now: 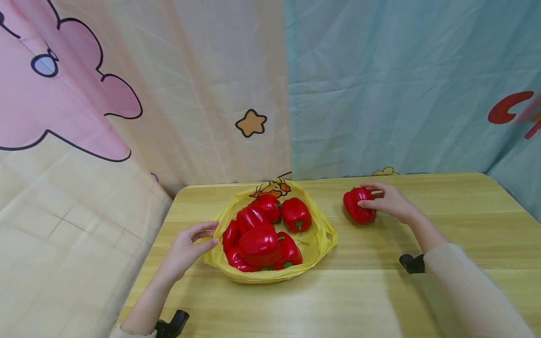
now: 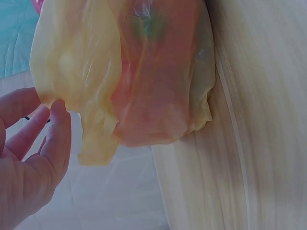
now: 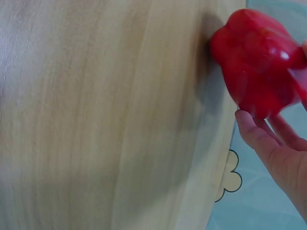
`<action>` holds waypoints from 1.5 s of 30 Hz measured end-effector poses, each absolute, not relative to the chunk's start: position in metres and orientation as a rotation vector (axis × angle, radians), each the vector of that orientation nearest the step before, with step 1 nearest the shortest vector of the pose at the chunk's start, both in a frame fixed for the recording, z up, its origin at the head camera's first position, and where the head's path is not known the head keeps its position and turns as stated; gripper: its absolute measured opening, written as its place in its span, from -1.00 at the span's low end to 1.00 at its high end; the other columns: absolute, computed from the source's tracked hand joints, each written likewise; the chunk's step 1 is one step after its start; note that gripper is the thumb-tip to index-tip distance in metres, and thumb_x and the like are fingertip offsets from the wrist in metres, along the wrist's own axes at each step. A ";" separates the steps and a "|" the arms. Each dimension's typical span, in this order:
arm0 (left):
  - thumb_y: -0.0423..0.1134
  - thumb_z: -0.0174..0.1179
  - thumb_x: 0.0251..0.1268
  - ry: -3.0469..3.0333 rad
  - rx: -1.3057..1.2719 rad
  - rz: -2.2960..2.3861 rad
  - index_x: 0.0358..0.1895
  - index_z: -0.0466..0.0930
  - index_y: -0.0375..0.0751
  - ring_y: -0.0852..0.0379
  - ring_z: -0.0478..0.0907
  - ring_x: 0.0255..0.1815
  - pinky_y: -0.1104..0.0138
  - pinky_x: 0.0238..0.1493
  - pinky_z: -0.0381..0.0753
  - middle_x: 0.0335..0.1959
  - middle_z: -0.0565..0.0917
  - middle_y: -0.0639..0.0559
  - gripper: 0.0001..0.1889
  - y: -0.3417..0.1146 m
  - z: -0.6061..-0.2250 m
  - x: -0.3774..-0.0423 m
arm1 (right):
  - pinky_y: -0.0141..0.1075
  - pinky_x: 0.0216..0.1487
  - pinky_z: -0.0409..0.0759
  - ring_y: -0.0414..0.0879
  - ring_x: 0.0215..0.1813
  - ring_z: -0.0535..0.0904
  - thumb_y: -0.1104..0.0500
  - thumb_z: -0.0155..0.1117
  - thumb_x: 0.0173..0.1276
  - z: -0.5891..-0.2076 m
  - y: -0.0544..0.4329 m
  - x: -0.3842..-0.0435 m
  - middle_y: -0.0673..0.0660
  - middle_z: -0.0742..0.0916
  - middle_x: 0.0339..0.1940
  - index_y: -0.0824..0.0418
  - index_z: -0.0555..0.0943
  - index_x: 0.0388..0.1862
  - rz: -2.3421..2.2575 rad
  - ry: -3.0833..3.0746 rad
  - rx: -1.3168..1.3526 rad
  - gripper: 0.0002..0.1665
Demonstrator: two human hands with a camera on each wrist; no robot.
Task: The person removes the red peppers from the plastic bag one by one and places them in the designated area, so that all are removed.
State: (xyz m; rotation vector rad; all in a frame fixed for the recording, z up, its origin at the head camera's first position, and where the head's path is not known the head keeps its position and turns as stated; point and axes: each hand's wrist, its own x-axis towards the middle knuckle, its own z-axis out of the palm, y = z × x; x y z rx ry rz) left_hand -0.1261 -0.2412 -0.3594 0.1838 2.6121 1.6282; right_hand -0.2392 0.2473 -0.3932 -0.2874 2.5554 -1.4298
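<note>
A yellow plastic bag [image 1: 262,278] stands with its mouth spread wide on the table, several red bell peppers [image 1: 259,244] heaped inside. At its left rim my left hand [image 1: 189,246] pinches the film between thumb and fingers. The left wrist view shows those fingertips on the edge of the thin bag [image 2: 98,72], with a pepper's red and green showing through. To the right of the bag, my right hand [image 1: 390,203] grips a single red bell pepper [image 1: 357,205], thumb on the near side and fingers over the top. The right wrist view shows this pepper [image 3: 256,62] from its lobed end.
The light wooden table [image 1: 346,300] ends at the back against a printed curtain [image 1: 338,94]. More curtain [image 1: 63,225] hangs along the left side. Black straps with mounts [image 1: 412,264] sit on both wrists.
</note>
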 end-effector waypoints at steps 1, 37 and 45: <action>-0.41 0.24 0.17 2.612 0.186 1.629 0.15 0.45 -0.43 -0.16 0.47 0.04 0.44 -0.17 0.58 0.13 0.48 -0.29 -0.55 -0.241 -0.359 -0.126 | -0.05 -0.10 0.61 0.36 0.19 0.33 0.05 0.32 0.23 -0.395 0.247 -0.240 0.42 0.37 0.25 0.36 0.22 0.36 -1.440 2.557 -0.276 -0.17; -0.37 0.24 0.19 2.613 0.149 1.580 0.17 0.46 -0.36 -0.15 0.44 0.08 0.40 -0.15 0.59 0.10 0.51 -0.24 -0.55 -0.238 -0.356 -0.125 | -0.04 0.12 0.44 0.27 0.30 0.23 0.03 0.22 0.32 -0.424 0.225 -0.288 0.43 0.16 0.40 0.30 0.03 0.46 -1.882 2.249 -0.025 -0.11; -0.35 0.24 0.19 2.625 0.150 1.564 0.17 0.47 -0.34 -0.15 0.45 0.08 0.36 -0.14 0.60 0.10 0.51 -0.24 -0.55 -0.237 -0.356 -0.126 | -0.15 0.04 0.53 0.19 0.24 0.28 0.02 0.27 0.28 -0.421 0.226 -0.289 0.41 0.17 0.39 0.29 0.03 0.46 -1.913 2.224 -0.027 -0.07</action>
